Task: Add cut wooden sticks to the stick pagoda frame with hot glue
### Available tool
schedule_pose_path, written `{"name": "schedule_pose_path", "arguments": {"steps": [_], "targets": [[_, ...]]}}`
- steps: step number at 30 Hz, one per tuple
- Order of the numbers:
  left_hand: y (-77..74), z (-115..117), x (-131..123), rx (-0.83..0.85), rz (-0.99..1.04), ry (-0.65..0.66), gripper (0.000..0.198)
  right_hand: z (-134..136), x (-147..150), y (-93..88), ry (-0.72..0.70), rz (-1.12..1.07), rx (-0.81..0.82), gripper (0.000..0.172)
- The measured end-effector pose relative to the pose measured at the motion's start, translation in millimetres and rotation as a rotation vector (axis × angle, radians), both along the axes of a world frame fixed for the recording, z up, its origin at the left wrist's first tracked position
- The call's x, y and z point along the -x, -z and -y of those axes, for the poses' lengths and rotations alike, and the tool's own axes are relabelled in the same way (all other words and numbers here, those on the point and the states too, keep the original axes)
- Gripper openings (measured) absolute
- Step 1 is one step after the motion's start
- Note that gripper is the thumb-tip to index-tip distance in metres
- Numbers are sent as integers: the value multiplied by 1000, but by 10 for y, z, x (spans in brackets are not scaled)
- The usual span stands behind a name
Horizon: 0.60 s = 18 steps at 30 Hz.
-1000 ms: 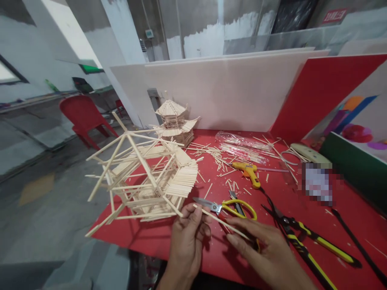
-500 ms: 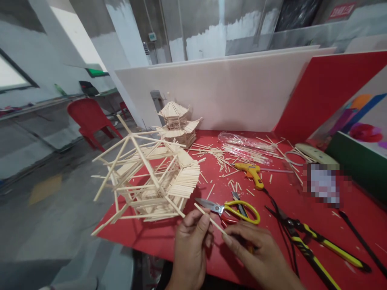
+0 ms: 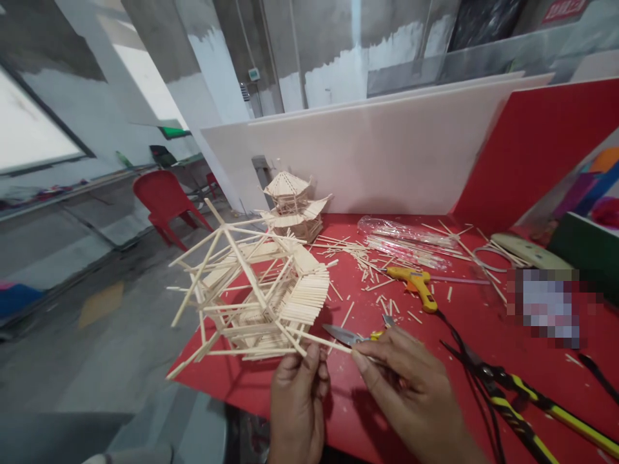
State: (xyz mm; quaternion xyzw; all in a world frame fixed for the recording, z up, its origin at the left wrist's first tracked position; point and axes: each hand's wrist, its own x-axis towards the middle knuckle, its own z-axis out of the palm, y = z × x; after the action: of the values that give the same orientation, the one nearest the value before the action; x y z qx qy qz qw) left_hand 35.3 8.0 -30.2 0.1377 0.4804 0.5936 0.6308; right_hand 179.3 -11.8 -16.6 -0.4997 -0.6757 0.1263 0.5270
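Note:
My right hand [image 3: 406, 380] pinches one end of a thin wooden stick [image 3: 331, 343], which points left toward the framework of a wooden stick model [image 3: 261, 299]. My left hand [image 3: 298, 403] is closed at the model's near right corner, fingertips beside the end of a roof beam. Whether they grip that beam cannot be made out. Part of the model's roof is covered with short sticks in a row; the rest is bare beams. Scissors [image 3: 341, 334] lie behind my right hand, which hides most of their yellow handles.
A finished-looking stick pagoda [image 3: 293, 206] stands behind. Loose sticks [image 3: 351, 251], a plastic bag of sticks [image 3: 406, 241] and a yellow glue gun [image 3: 413, 283] lie on the red table [image 3: 338, 393]. Long-handled cutters [image 3: 498, 380] and a black cord [image 3: 459, 338] are at right.
My left hand has let go of the stick and moved to the model's corner. My right hand has brought the stick left toward the framework. The view has shifted slightly.

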Motion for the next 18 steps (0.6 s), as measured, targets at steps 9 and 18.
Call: {"name": "schedule_pose_path", "arguments": {"steps": [9, 18], "targets": [[89, -154, 211, -57, 16, -106, 37, -147, 131, -2, 9, 138, -70, 12], [126, -191, 227, -66, 56, -92, 31, -198, 130, -145, -12, 182, -92, 9]]}}
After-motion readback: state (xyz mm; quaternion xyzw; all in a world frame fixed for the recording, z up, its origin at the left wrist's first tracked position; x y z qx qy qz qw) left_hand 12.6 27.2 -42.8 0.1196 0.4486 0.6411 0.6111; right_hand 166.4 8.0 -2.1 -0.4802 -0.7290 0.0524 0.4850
